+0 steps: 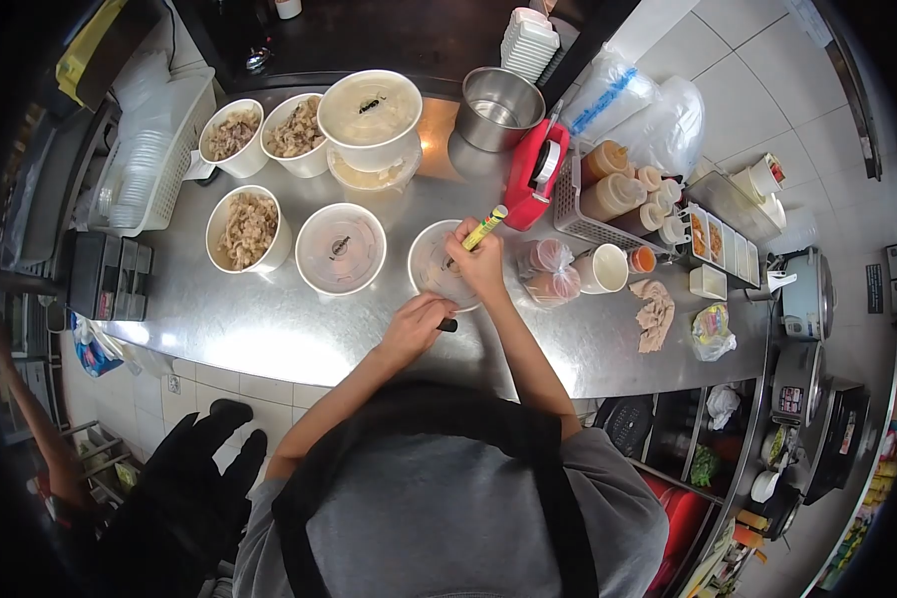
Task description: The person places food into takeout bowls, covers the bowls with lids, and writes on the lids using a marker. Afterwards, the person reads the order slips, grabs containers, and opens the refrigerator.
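My right hand (476,261) is closed around a yellow marker (485,227), held over the lid of a white tub (431,249). At the tub's near edge is my left hand (416,329), its fingers closed on a black marker cap (448,325). Just left of this tub stands another lidded tub (341,249) with a dark mark on its lid. Behind them, a larger lidded tub (370,108), also marked, is stacked on another container. Three open tubs of rice-like food (248,231) stand at the left. The marker's tip is hidden by my right hand.
A red tape dispenser (538,174), a steel pot (500,108) and a basket of sauce bottles (608,189) are at the back right. Bagged cups (550,271), an open cup (605,268) and a cloth (653,315) lie rightward. Another person (189,478) stands at lower left.
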Tool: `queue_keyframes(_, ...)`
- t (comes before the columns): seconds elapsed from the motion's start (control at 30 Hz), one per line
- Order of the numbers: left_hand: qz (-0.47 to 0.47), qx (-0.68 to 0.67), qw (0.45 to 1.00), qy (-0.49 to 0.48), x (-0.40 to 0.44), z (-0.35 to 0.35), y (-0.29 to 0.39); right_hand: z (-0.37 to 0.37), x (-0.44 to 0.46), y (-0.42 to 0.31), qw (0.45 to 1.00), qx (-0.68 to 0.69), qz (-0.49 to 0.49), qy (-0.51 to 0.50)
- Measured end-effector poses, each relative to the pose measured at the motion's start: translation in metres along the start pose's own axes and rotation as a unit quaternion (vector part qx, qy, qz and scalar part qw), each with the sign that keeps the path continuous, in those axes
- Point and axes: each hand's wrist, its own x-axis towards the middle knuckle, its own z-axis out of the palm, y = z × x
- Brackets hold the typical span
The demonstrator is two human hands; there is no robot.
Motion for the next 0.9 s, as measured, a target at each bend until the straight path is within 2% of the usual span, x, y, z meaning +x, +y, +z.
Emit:
queue_keyframes(0.1,0.000,0.007,1.000,0.001,-0.0003,0.0005,-0.0004,-0.0015,-0.0002,0.0007,1.000,-0.017,0.005,-0.017)
queue_keyframes(0.6,-0.001,0.006,1.000,0.004,-0.0010,0.0008,-0.0001,-0.0032,0.0020,-0.0004,0.999,-0.001,0.009,0.034)
queue_keyframes(0.9,-0.011,-0.003,1.000,0.003,-0.0026,0.0026,-0.0015,-0.0065,0.0022,-0.0054,1.000,-0.021,0.011,-0.002)
